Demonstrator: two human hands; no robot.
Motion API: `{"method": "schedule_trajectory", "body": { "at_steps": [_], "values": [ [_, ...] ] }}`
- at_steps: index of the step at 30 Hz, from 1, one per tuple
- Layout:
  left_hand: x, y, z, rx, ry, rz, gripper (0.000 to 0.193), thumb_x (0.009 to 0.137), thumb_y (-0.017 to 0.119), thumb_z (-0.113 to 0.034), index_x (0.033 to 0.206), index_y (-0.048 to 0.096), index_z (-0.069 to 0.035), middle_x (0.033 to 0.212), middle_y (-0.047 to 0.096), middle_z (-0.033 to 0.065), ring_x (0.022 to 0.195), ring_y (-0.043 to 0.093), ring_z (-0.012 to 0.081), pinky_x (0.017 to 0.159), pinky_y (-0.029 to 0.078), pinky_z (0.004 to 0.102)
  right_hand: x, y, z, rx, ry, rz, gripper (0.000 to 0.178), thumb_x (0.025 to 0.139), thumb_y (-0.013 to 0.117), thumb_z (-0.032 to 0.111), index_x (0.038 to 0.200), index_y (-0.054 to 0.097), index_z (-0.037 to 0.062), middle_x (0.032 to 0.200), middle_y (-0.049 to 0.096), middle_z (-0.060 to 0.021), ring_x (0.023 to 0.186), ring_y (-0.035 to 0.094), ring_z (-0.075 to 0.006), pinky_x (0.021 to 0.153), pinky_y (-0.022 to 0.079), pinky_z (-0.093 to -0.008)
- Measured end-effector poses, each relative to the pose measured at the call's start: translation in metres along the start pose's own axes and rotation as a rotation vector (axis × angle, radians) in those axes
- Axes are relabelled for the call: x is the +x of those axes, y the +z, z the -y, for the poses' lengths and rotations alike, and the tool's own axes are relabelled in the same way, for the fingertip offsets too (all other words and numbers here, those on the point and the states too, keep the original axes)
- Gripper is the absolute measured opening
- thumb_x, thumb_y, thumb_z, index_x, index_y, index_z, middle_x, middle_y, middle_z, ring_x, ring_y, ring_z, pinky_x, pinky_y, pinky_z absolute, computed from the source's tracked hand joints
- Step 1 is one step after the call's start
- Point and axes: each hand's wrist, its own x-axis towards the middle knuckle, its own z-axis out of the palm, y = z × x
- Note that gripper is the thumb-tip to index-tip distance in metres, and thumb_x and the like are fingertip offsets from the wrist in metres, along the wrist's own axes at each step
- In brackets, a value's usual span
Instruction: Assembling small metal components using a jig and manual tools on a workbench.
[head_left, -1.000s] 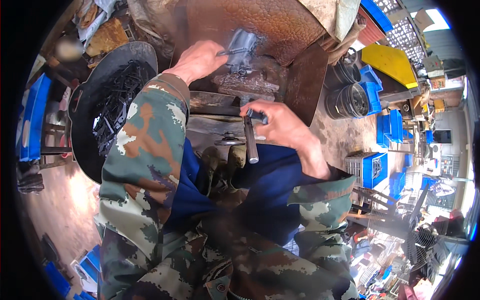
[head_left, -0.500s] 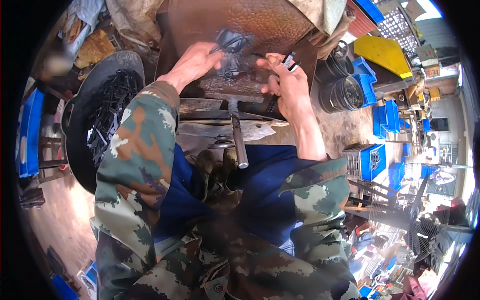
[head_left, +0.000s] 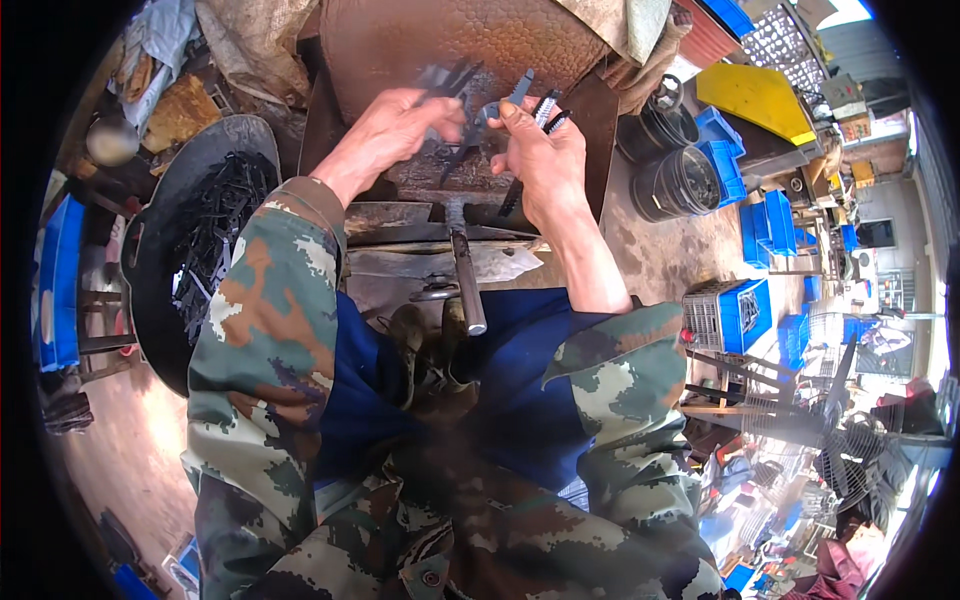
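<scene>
Over a brown, pitted metal work surface (head_left: 480, 40), both my hands are raised close together. My left hand (head_left: 385, 130) is closed around several thin dark metal strips (head_left: 455, 80), smeared by motion. My right hand (head_left: 545, 165) pinches a flat grey-black strip (head_left: 521, 88) between thumb and fingers. Dark toothed pieces (head_left: 545, 106) also stick out of that hand, past its knuckles. Between the hands, a dark strip (head_left: 458, 160) slants downward; which hand bears it, I cannot tell. Below them a metal bar handle (head_left: 468, 285) points toward me.
At my left stands a black basin (head_left: 142, 290) with many dark strips (head_left: 225, 220). Black buckets (head_left: 675, 185) and a yellow panel (head_left: 755, 105) are at the right. Farther right are blue crates (head_left: 745, 315) and a wire-guarded fan (head_left: 835, 450). Cloth sacks (head_left: 255, 45) lie at the back left.
My right hand has moved left, nearer the left hand, and a flat strip now shows between its thumb and fingers. The dark strips in my left hand have swung upright.
</scene>
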Motion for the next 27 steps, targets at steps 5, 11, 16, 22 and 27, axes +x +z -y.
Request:
{"method": "schedule_trajectory", "body": {
  "at_steps": [5,11,16,22,27],
  "values": [
    [0.017,-0.028,0.03,0.028,-0.158,0.0,0.026,0.095,0.05,-0.022,0.1,0.063,0.0,0.079,0.061,0.0001,0.053,0.034,0.0035,0.048,0.028,0.0216,-0.006,-0.012,0.003,0.0,0.035,-0.02,0.026,0.093,0.068,0.018,0.108,0.061,-0.0014,0.084,0.067,-0.012,0.046,0.04,-0.0068,0.047,0.049,-0.0294],
    [0.023,-0.052,0.057,0.348,-0.236,0.075,0.025,0.091,0.055,-0.018,0.104,0.067,0.0,0.062,0.051,-0.002,0.051,0.038,0.006,0.047,0.029,0.0253,-0.01,-0.014,0.001,0.007,0.074,0.018,0.02,0.096,0.063,0.02,0.098,0.06,0.0001,0.08,0.064,-0.0097,0.044,0.04,-0.0075,0.048,0.051,-0.0302],
    [0.026,-0.034,0.06,0.338,-0.14,0.179,0.025,0.089,0.058,-0.016,0.108,0.069,-0.005,0.067,0.051,-0.0016,0.062,0.045,0.0086,0.056,0.036,0.0262,-0.01,-0.03,0.006,0.144,0.056,0.006,0.017,0.099,0.057,0.017,0.091,0.058,0.0014,0.081,0.062,-0.0099,0.051,0.052,-0.0142,0.06,0.06,-0.0371],
    [0.026,-0.037,0.063,0.382,-0.002,0.202,0.029,0.087,0.057,-0.008,0.113,0.068,0.0,0.083,0.052,0.0016,0.069,0.047,0.0134,0.064,0.04,0.0303,-0.01,-0.028,0.012,0.253,0.113,-0.05,0.018,0.098,0.06,0.02,0.096,0.054,0.0031,0.088,0.059,-0.0143,0.081,0.067,-0.0311,0.075,0.061,-0.0463],
    [0.029,-0.04,0.068,0.439,0.014,0.229,0.03,0.086,0.057,-0.015,0.109,0.069,0.001,0.111,0.064,0.012,0.096,0.058,0.0249,0.086,0.045,0.0351,-0.007,-0.029,0.01,0.318,0.166,-0.066,0.019,0.1,0.057,0.021,0.098,0.053,0.002,0.089,0.058,-0.0149,0.093,0.067,-0.0375,0.079,0.06,-0.0489]
  ]
}}
